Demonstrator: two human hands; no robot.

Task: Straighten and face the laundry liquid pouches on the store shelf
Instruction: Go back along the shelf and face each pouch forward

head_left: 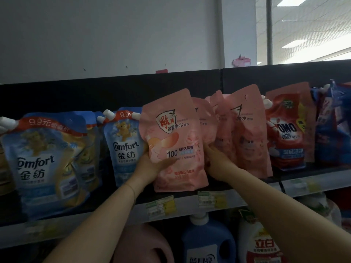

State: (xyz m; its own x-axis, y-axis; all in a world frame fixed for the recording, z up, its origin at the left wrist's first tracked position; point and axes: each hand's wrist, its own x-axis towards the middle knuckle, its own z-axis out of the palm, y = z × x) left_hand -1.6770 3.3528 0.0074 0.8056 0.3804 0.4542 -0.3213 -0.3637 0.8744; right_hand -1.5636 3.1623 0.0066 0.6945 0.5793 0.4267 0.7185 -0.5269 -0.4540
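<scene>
1. Grip. Your left hand (150, 164) holds the front pink pouch (174, 141) at its lower left edge: the thumb lies flat across the printed face and the fingers curl round the edge behind. Your right hand (214, 162) sits at the lower right edge. Its fingertips are hidden, so you cannot tell whether it pinches or only steadies.

2. Position. The pouch is at the front of the upper shelf (106, 218), its base at the lip, between the blue Comfort pouches (123, 147) and the leaning pink pouches (245, 133).

3. Orientation. The printed face points toward you. The long axis runs bottom to top, and the top leans slightly left.

4. Step. Judged from this, you are facing the lead pouch. Next, bring the top right until it is plumb, seat the base, then release. Take care: the soft pouch may slump.
</scene>
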